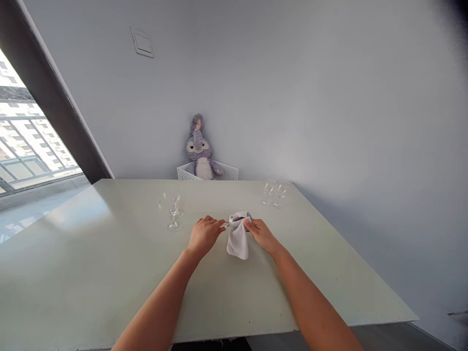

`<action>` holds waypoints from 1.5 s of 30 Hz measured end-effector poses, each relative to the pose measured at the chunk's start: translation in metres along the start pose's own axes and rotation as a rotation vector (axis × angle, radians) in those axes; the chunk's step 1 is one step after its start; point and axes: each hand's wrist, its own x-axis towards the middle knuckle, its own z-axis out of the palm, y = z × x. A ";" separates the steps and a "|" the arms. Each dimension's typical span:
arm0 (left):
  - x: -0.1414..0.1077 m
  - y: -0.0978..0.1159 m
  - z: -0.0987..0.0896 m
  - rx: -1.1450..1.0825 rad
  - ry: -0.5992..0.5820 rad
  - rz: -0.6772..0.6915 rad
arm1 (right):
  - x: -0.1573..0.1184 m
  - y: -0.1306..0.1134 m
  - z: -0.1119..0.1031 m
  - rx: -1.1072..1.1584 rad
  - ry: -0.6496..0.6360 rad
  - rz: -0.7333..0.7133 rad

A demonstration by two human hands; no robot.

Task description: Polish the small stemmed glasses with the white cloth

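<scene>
Above the middle of the pale table (pixel 139 263), a white cloth (pixel 238 241) hangs down from a clear glass lying sideways between the hands. The glass is mostly covered by the cloth. My left hand (pixel 206 234) pinches the stem end of the glass, left of the cloth. At the other end my right hand (pixel 259 233) is closed on the cloth, with the thumb pressing it against the bowl. How far the cloth goes inside the bowl is hard to see.
Two clear glasses, one of them here (pixel 174 223), stand left of my left hand. Two stemmed glasses (pixel 281 194) are at the back right. Behind the table's far edge, a purple plush rabbit (pixel 203 165) sits in a white basket (pixel 230 172) against the wall.
</scene>
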 end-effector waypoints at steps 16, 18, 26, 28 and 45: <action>-0.006 0.012 0.013 0.046 -0.006 0.112 | -0.001 0.000 0.023 -0.902 0.156 -0.453; -0.007 0.018 0.015 0.039 0.004 0.162 | 0.003 0.003 0.013 -0.666 0.307 -0.330; -0.009 0.038 0.032 -0.305 0.124 -0.148 | 0.007 0.016 0.039 0.511 0.483 0.041; -0.011 0.044 0.036 -0.390 0.149 -0.207 | 0.001 0.017 0.057 0.421 0.408 -0.031; -0.003 0.056 0.011 -1.291 0.192 -0.527 | -0.005 0.004 0.042 -0.274 0.323 0.050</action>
